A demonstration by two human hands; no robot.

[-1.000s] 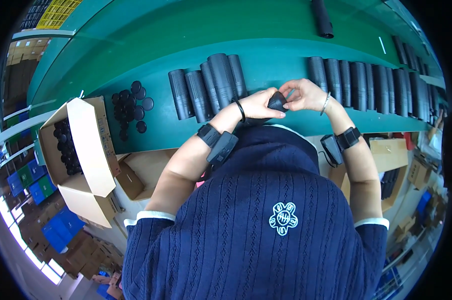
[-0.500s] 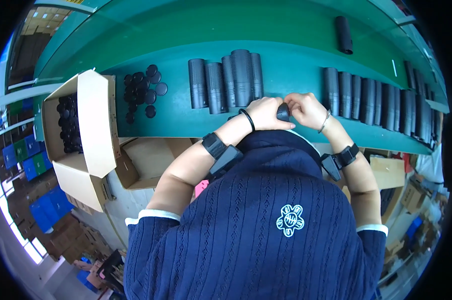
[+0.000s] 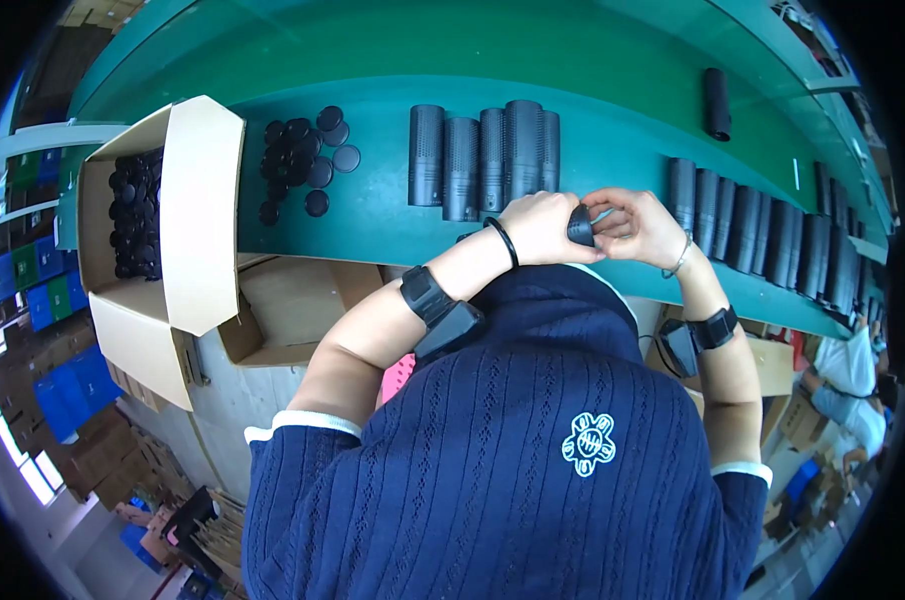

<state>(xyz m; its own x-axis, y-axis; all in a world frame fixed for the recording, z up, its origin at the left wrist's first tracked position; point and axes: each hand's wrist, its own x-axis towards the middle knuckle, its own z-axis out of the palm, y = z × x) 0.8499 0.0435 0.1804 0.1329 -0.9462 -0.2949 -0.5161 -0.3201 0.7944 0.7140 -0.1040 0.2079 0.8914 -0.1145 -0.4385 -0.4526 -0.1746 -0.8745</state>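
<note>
My left hand [image 3: 545, 228] is wrapped round a black tube [image 3: 581, 226]. Only one end of it shows beyond the fingers; the rest is hidden by the hand. Close against that end is my right hand [image 3: 635, 226], its fingers bent and drawn together; whatever they pinch is too small to make out. Just beyond my left hand several black ribbed tubes [image 3: 461, 168] lie side by side on the green bench [image 3: 373, 225]. Farther left, a loose pile of round black caps [image 3: 316, 203] is on the same surface.
An open cardboard box [image 3: 201, 215] holding more black caps stands left of the bench. Another open box [image 3: 298, 305] sits below the bench edge. On the right is a long row of black tubes [image 3: 748, 230]. A single tube [image 3: 716, 105] lies farther back.
The view has shifted slightly, so the bench items appear displaced. My right hand's fingers have drawn back a little from the tube's end; my left hand still grips the tube.
</note>
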